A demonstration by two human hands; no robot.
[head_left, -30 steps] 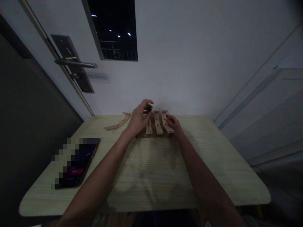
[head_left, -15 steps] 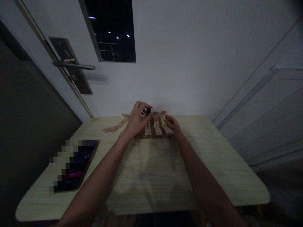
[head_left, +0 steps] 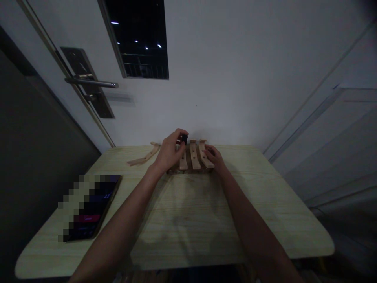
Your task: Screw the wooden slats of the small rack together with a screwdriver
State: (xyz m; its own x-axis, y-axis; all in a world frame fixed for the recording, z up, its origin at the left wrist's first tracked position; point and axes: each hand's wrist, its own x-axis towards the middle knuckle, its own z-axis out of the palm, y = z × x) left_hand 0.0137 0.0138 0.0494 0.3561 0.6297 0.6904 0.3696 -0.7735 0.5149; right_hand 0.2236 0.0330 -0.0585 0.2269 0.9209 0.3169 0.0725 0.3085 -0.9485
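Observation:
My left hand [head_left: 171, 149] pinches a small black block-like piece [head_left: 184, 139] just above the far end of a curved wooden strip [head_left: 183, 160]. Beside that strip lie a middle wooden strip [head_left: 194, 155] and a right wooden strip [head_left: 205, 155], each with dark holes. All three rest on a brown base [head_left: 188, 171]. My right hand [head_left: 214, 156] is closed at the right strip's outer edge, fingers curled against it. A loose wooden piece [head_left: 144, 158] with a forked end lies on the table to the left. My left fingers partly hide the black piece.
A phone or tablet [head_left: 98, 214], partly pixelated, lies on the left of the pale wooden table [head_left: 188, 232]. Behind the table stands a white door [head_left: 235, 78] with a metal handle [head_left: 94, 83] and a dark window [head_left: 140, 39].
My left hand has shifted slightly, with the black piece lower and tilted a little. My right hand stays at the right strip.

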